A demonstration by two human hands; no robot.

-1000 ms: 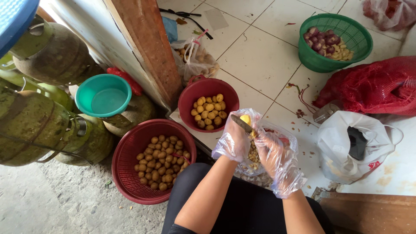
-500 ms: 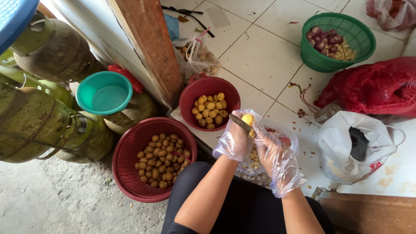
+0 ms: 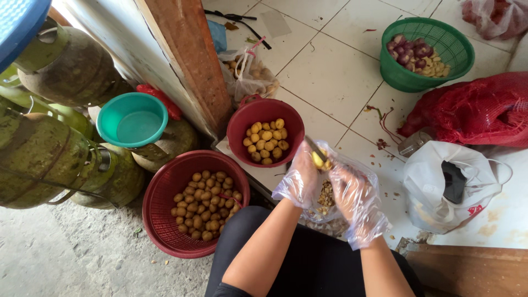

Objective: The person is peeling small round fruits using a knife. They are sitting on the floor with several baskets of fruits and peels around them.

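Left hand (image 3: 300,179) pinching small yellow potato (image 3: 318,160), right hand (image 3: 355,195) gripping knife (image 3: 314,147) — peeling. Small bowl (image 3: 242,129) part-filled; big basket (image 3: 165,220) mostly unpeeled.

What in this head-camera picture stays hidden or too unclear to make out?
- Knife: handle hidden inside the gloved left hand.
- Yellow piece: mostly covered by both hands' grip; the right hand blocks it.
- White bag: a dark thing inside, too unclear to identify.
- Clear bag: contents blurred by plastic.
- Blue object: cut off at the edge.
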